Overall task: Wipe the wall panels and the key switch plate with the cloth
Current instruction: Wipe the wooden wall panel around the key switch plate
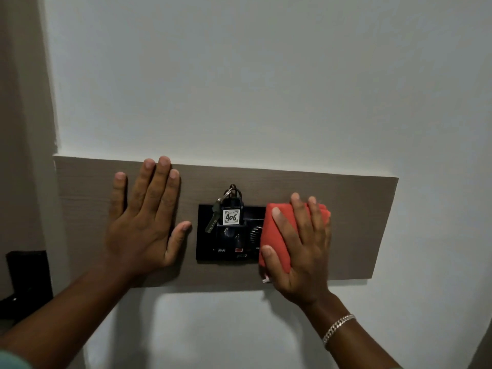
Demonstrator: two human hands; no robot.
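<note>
A grey-brown wood-grain wall panel [354,209] runs across the white wall. At its middle sits a black key switch plate [229,249], with a key tag marked 406 [230,217] and a key [213,221] hanging in it. My right hand [303,251] presses a folded red cloth [277,235] flat against the plate's right edge and the panel beside it. My left hand [143,222] lies flat on the panel to the left of the plate, fingers spread, holding nothing.
White wall [266,89] surrounds the panel above and below. A taller grey-brown panel [24,129] stands along the left edge. A black fitting [26,272] is mounted low at the far left. A silver bracelet [338,328] circles my right wrist.
</note>
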